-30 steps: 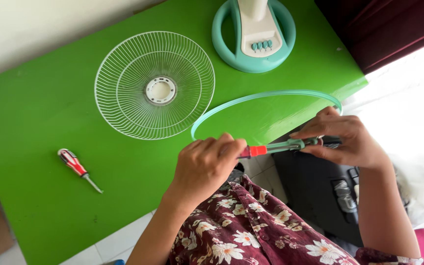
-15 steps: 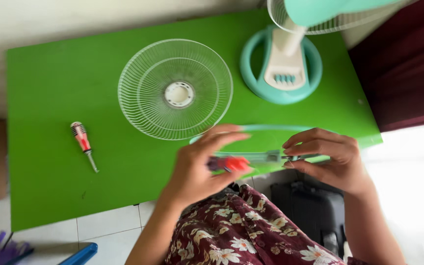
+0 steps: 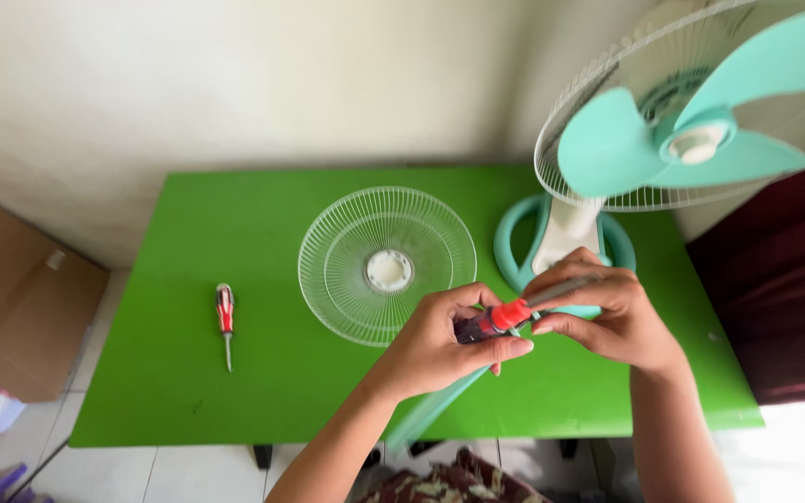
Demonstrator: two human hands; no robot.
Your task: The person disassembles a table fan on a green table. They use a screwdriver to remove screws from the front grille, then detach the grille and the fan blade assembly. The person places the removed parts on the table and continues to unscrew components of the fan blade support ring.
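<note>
Left hand [image 3: 444, 349]: raised above the front half of the green surface [image 3: 160, 391], fingers curled shut around the dark and red handle of a screwdriver [image 3: 500, 319], thumb lying along its underside. Right hand [image 3: 607, 317]: just beside the left, fingertips pinched together on the grey shaft end of the same screwdriver, so that the tool spans from one hand to the other, tilted up to the right. Teal ring band [image 3: 430, 410]: a pale teal strip showing below the left hand and slanting down toward the front edge of the surface; how it joins the hands cannot be told, since both hands cover its upper part. Wire fan guard [image 3: 356, 233]: white, round, lying flat on the middle of the surface with a white hub at its centre, just behind the left hand and apart from it. Second screwdriver [image 3: 225, 321]: red and white handle, lying loose on the left part of the surface, tip toward the front edge, well apart from both hands. Desk fan [image 3: 691, 140]: standing at the right rear of the surface on a round teal base, teal blades bare at the front with the rear wire guard behind them, its stand directly behind the right hand. Cardboard box [image 3: 11, 289]: brown, on the floor to the left of the surface.
</note>
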